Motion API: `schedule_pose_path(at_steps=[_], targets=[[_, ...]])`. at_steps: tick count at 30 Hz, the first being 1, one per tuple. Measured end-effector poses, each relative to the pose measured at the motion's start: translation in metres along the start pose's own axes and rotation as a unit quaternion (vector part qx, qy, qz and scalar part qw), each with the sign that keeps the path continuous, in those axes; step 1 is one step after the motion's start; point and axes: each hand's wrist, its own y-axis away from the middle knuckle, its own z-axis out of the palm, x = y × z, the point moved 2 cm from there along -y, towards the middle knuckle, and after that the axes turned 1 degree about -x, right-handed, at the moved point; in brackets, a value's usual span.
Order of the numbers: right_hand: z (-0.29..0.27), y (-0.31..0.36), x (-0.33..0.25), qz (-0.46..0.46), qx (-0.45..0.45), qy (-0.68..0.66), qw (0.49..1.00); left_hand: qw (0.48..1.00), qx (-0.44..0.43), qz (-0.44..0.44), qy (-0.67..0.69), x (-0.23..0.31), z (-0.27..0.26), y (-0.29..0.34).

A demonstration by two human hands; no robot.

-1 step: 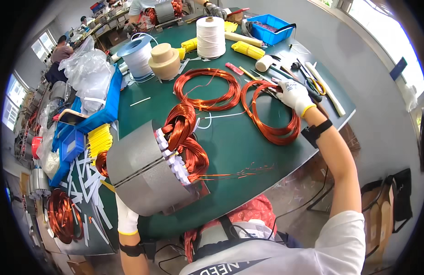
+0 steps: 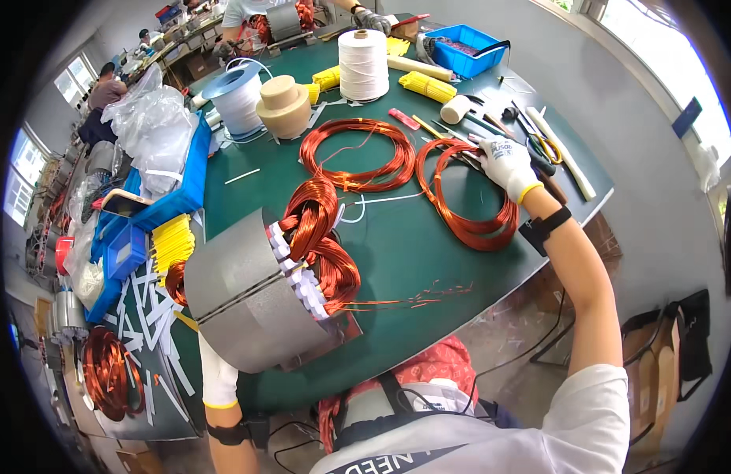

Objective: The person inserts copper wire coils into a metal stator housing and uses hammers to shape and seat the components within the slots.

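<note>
Barely shifting since the earlier frame: reaching with right hand [image 2: 505, 167] over upper right edge of copper coil [image 2: 484, 239], can't tell whether grasping; tucking left hand [image 2: 218, 375] beneath grey cylinder [image 2: 255, 332], with grip hidden.

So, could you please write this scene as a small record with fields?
Left hand: white-gloved, at gray cylinder, fingers hidden
Right hand: white-gloved, at upper edge of right copper coil
Cylinder: on its side, copper windings at both ends
Beside right coil: left copper coil
Farther back: white thread spool
Surface: green table
</note>
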Motion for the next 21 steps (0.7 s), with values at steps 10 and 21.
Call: schedule_pose_path(at_steps=[10,21], targets=[[-0.008,0.023,0.036,0.012,0.069,-0.261,0.963,0.97,0.223,-0.024,0.093,0.063,-0.047,0.041],[0.013,0.0,-0.03,-0.181,0.038,0.036,0.982,0.979,0.187,0.022,0.081,0.091,-0.02,0.04]])
